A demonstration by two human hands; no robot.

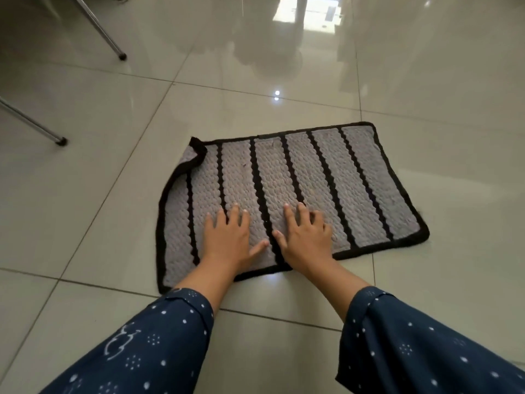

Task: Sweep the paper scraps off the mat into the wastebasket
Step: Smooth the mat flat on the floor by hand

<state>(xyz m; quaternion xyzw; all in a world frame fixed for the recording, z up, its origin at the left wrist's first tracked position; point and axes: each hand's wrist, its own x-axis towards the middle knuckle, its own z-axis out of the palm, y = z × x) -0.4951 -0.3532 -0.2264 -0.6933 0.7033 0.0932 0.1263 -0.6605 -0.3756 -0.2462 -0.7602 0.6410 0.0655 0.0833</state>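
While splayed flat — both hands (267, 237) on mat (355, 177).

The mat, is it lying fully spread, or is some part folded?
Mostly spread: the mat lies flat on the floor, but its far left corner is folded over.

Glossy tiles and chair legs

A pale, glossy tiled floor (93, 211) fills the frame, crossed by dark grout lines. At the upper left, two slanted metal furniture legs (98, 28) (31, 123) end in black rubber feet resting on the tiles. Along the top edge, the tiles mirror a bright window reflection (308, 12)
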